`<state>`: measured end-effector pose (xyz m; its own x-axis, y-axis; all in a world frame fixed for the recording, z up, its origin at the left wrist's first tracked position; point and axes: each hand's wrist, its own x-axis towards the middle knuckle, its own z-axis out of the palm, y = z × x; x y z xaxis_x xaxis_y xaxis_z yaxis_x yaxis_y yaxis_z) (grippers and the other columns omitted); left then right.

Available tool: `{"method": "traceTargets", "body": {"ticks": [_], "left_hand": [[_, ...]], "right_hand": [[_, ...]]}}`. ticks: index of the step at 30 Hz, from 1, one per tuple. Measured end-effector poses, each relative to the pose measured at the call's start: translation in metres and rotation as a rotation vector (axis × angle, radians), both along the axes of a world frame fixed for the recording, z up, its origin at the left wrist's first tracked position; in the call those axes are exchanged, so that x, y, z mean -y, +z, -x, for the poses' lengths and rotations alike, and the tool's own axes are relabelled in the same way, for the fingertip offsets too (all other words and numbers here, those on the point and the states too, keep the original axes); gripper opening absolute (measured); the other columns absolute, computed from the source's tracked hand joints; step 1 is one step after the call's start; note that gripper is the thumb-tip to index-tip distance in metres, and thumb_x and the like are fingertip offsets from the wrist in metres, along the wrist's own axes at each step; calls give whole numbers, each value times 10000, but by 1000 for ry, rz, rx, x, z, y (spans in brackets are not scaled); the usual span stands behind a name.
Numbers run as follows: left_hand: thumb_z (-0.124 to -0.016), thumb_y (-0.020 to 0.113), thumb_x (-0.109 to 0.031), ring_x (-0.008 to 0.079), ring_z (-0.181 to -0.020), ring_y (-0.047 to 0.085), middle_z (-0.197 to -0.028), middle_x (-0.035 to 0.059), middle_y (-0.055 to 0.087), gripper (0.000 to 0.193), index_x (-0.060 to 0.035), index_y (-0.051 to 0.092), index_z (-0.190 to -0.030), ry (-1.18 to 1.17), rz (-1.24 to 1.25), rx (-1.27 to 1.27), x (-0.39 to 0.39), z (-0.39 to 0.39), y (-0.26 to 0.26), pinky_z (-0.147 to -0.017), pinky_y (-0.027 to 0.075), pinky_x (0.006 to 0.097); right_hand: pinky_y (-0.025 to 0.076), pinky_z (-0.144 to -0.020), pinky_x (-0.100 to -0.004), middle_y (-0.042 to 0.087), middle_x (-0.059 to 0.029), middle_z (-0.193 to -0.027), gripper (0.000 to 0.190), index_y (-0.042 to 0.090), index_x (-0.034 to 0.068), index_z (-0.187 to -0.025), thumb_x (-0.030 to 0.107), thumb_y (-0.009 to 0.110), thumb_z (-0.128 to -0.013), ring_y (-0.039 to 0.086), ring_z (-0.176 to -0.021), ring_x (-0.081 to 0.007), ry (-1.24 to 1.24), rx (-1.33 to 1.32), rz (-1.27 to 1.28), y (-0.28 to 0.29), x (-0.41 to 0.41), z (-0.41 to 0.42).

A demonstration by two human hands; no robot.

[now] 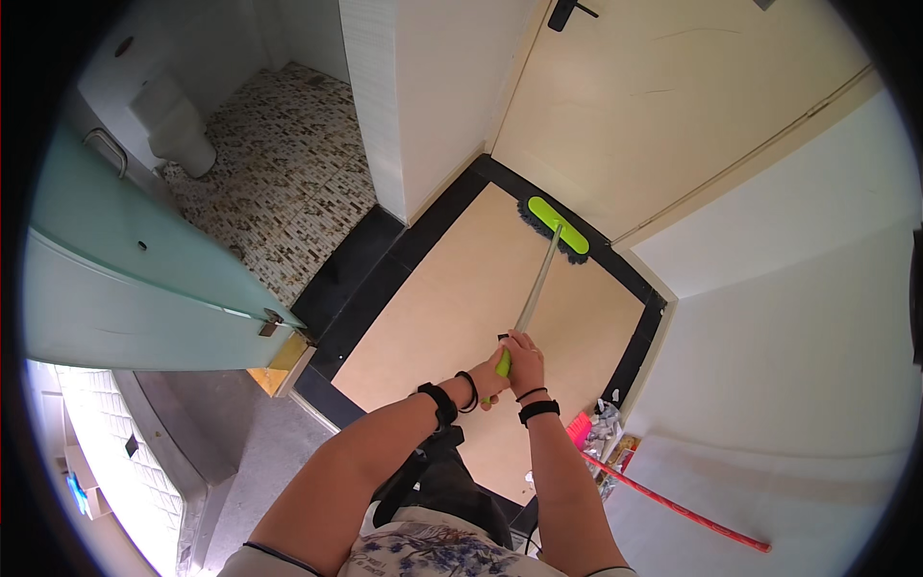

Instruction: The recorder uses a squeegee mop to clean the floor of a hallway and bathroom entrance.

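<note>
A flat mop with a bright green head [559, 225] and a dark grey fringed pad lies on the beige floor tile near the closed door. Its pale metal pole [539, 283] runs back to a green grip [503, 363]. Both hands are closed around that end of the pole: my left hand [492, 375] lower on the grip, my right hand [527, 363] beside it and slightly higher up. The fingers of the two hands partly hide the grip. Each wrist wears dark bands.
A cream door [649, 108] stands beyond the mop, between white walls. A frosted glass door [159, 288] is at the left, by a bathroom with a toilet [177, 130]. A red-handled broom [678, 508] and crumpled rubbish [604, 429] lie at the right wall.
</note>
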<state>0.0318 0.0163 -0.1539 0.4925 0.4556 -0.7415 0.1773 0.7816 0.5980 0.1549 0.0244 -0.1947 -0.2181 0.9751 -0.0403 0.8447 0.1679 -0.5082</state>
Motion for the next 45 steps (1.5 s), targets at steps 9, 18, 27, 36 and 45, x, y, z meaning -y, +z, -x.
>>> {"method": "traceTargets", "body": {"ticks": [9, 18, 27, 36, 45], "left_hand": [[-738, 477, -77, 122, -391, 426, -545, 41, 434, 771, -219, -3, -1325, -191, -118, -171, 39, 96, 27, -327, 347, 246], [-770, 480, -38, 84, -356, 352, -483, -12, 354, 699, -202, 83, -1322, -86, 80, -139, 190, 216, 100, -320, 290, 215], [-771, 526, -45, 70, -363, 287, -516, -27, 316, 542, -89, 246, -1233, 154, 432, -112, 350, 295, 188, -328, 228, 216], [-758, 541, -51, 59, -397, 311, -560, -9, 366, 354, -9, 382, -1071, 321, 572, -234, 396, 292, 213, -350, 225, 196], [-754, 550, -67, 52, -364, 295, -512, -24, 365, 173, -29, 463, -900, 444, 383, -98, 305, 253, 141, -325, 201, 205]], "right_hand": [[328, -843, -432, 485, -68, -1055, 219, 522, 112, -883, 49, 519, -673, 400, -1081, -288, 56, 67, -102, 5, 42, 81], [297, -868, -457, 522, -64, -926, 114, 509, 82, -812, 75, 496, -699, 435, -1042, -260, 392, -74, -52, 16, 153, 168], [398, -578, -403, 513, -104, -647, 71, 478, 70, -647, 112, 533, -633, 525, -634, -310, 978, -380, 299, 18, 253, 246], [401, -549, -393, 528, -78, -672, 71, 479, 97, -616, 106, 550, -616, 530, -625, -287, 1397, -304, 536, 40, 274, 263], [375, -667, -384, 514, -77, -664, 83, 526, 90, -664, 83, 565, -591, 510, -718, -266, 730, -238, 126, 6, 194, 203]]}}
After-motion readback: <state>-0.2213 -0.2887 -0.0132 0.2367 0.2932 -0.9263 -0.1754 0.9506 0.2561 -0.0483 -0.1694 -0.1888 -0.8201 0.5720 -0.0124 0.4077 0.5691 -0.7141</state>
